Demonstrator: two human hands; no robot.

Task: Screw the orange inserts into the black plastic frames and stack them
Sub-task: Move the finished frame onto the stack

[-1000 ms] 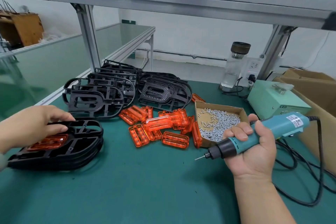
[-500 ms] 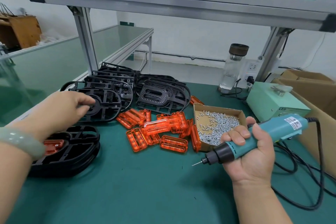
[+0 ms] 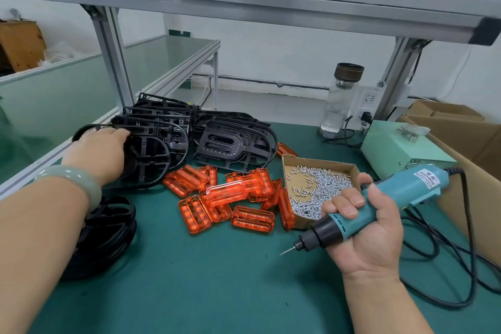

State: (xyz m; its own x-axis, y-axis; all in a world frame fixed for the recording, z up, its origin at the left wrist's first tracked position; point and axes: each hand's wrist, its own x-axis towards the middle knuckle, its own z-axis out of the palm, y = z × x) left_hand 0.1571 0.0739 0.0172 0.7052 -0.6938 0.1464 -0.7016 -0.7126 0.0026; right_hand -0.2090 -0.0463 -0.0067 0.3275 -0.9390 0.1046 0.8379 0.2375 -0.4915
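My left hand lies on the top black frame; whether it grips, I cannot tell. Orange inserts lie between my hands. My right hand clenches the screwdriver. Lifting this frame may drag its tangled neighbours.

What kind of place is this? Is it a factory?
Probably a small factory's assembly station: piles of identical black plastic frames and orange inserts, a heap of loose screws, and a corded electric screwdriver held in the right hand.
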